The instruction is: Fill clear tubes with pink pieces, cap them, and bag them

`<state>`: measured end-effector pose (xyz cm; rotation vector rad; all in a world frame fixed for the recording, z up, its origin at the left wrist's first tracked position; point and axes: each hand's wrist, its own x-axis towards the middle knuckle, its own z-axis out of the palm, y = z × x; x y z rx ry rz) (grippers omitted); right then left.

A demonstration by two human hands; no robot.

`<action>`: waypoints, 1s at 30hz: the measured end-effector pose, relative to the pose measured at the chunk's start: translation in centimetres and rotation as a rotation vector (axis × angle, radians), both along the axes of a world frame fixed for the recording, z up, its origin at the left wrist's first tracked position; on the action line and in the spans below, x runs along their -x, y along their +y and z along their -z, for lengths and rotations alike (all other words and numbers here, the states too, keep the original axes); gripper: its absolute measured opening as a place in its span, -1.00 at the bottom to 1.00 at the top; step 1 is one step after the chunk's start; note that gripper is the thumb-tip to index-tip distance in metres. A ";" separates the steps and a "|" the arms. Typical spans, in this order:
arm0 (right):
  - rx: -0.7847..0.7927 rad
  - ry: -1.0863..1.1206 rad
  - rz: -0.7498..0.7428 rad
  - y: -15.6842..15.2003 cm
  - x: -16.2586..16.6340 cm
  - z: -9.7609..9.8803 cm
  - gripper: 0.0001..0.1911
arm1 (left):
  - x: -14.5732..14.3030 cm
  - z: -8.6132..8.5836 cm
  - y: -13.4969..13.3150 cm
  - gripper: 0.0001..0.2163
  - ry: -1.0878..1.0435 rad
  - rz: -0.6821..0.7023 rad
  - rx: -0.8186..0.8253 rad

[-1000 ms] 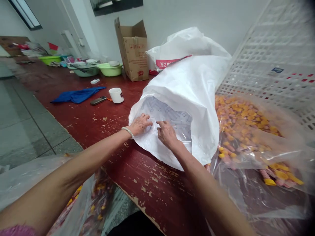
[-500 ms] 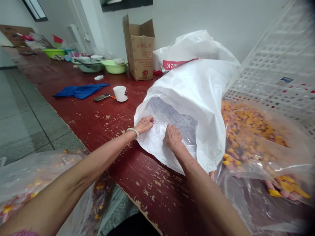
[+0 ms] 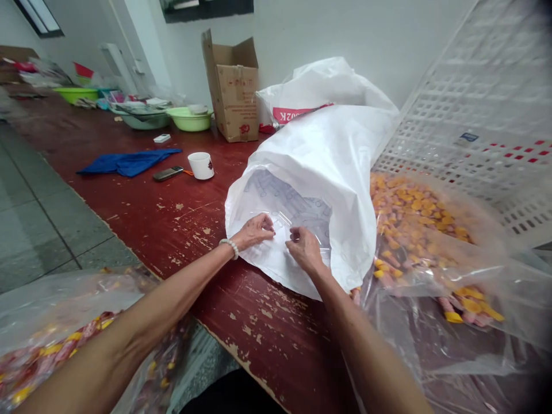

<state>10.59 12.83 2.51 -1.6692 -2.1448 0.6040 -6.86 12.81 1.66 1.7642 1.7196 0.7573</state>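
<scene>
A large white sack [image 3: 336, 167] lies on its side on the worn red table [image 3: 185, 213], its mouth facing me. Inside it shows a clear plastic liner [image 3: 297, 210] full of small transparent pieces. My left hand [image 3: 254, 231], with a bead bracelet at the wrist, pinches the liner's edge at the sack's mouth. My right hand [image 3: 304, 250] pinches the same clear plastic a little to the right. Both hands have their fingers closed on the plastic.
A clear bag of orange and pink pieces [image 3: 422, 230] lies right of the sack, before a white crate [image 3: 483, 121]. Another such bag [image 3: 64, 339] hangs at lower left. Farther back: a cup [image 3: 201, 165], phone [image 3: 167, 173], blue cloth [image 3: 127, 162], cardboard box [image 3: 235, 92], green basins [image 3: 190, 119].
Both hands drew slightly back toward the sack's near edge and now pinch the clear liner, closer together. The view shifted a little.
</scene>
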 end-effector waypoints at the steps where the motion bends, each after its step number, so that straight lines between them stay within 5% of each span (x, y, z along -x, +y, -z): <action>1: 0.004 0.033 -0.020 -0.4 0.1 0.2 -0.61 | 0.0 0.4 -0.7 -0.63 -0.106 0.050 -0.001; 4: -0.006 0.104 -0.093 -1.6 0.9 0.6 -0.62 | -0.2 1.5 -2.2 -0.47 -0.454 0.191 0.017; 7: -0.037 0.079 -0.134 -2.7 1.7 0.6 -0.63 | -0.6 1.9 -2.9 -0.42 -0.576 0.216 0.010; 16: -0.196 -0.304 -0.269 -2.6 -0.8 -0.5 -0.55 | -2.1 2.2 -3.7 -0.68 -0.887 0.002 -0.053; 24: -0.228 -0.559 -0.123 -1.3 -5.8 -1.1 -0.66 | -1.7 0.7 -4.8 -0.57 -1.394 -0.133 0.229; 27: -0.293 -0.444 -0.117 -1.3 -5.9 -0.5 -0.69 | -1.4 0.3 -5.4 -0.60 -1.468 -0.112 0.306; 30: -0.455 -0.055 -0.124 -2.1 -5.0 -0.4 -0.72 | -1.5 0.0 -6.3 -0.59 -1.474 -0.049 0.372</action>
